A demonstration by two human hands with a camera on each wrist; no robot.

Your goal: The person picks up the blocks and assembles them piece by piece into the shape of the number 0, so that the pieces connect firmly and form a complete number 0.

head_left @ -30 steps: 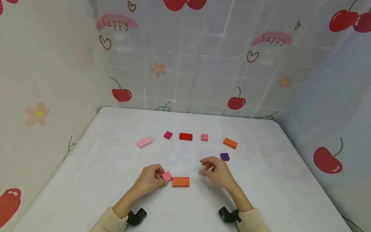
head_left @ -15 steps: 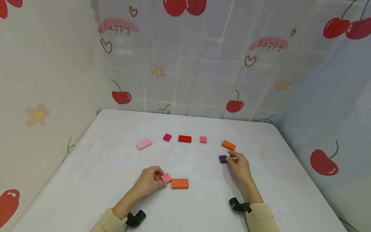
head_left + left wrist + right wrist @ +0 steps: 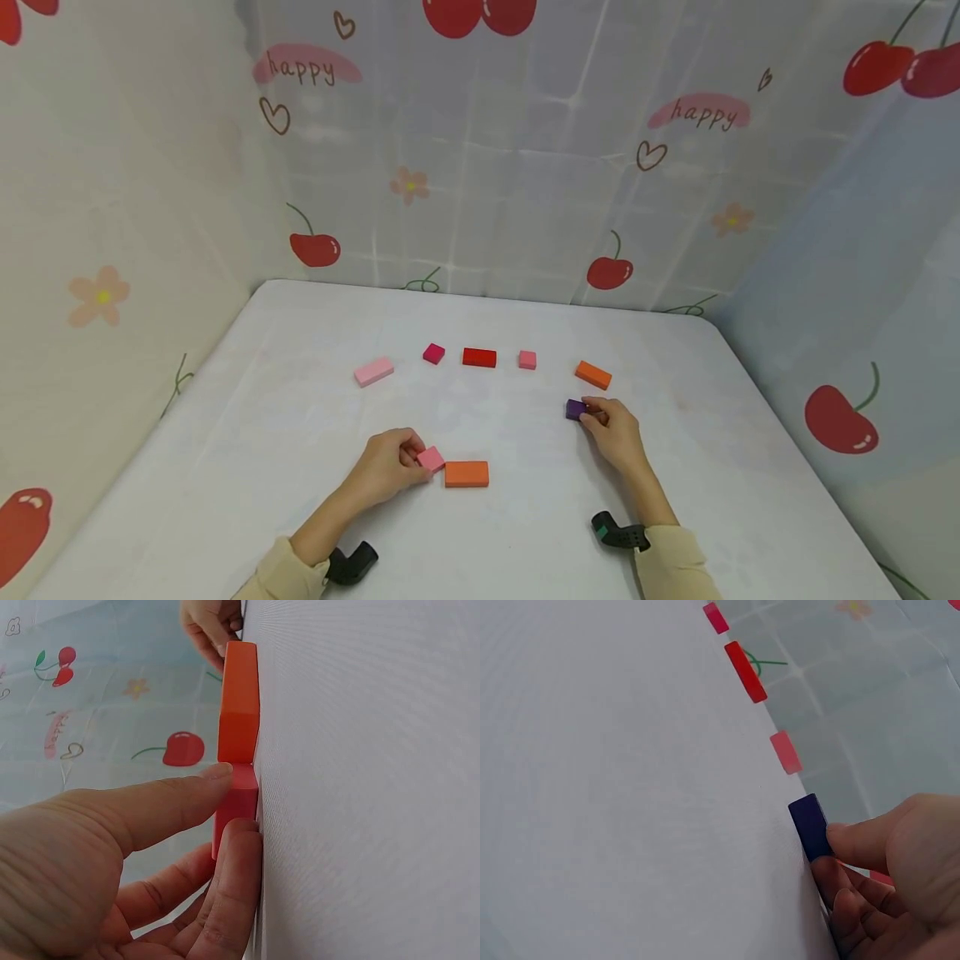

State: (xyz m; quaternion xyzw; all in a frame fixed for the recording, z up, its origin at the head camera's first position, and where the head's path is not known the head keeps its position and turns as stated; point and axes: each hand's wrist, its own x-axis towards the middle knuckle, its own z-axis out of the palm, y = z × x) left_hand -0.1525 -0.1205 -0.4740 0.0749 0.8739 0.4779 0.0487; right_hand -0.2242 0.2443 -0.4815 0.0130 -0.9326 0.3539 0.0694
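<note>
My left hand [image 3: 390, 464] pinches a small pink block [image 3: 431, 459] between thumb and fingers on the table. One corner of that block touches, or nearly touches, the left end of an orange rectangular block [image 3: 467, 474]; in the left wrist view the orange block [image 3: 240, 701] stands right against the pink one [image 3: 238, 796]. Farther out on the right, my right hand [image 3: 617, 431] pinches a small dark purple block [image 3: 575, 410]. In the right wrist view the thumb and fingertips grip one end of the purple block [image 3: 810, 827].
A loose arc of blocks lies farther back: a light pink block [image 3: 374, 372], a magenta block [image 3: 433, 354], a red block [image 3: 479, 357], a small pink cube [image 3: 527, 360] and an orange block [image 3: 593, 375]. The white table [image 3: 300, 333] meets printed curtains behind and at the sides.
My right hand has moved right from above the middle of the table to the purple block and taken hold of it. The left hand has stayed on the pink block.
</note>
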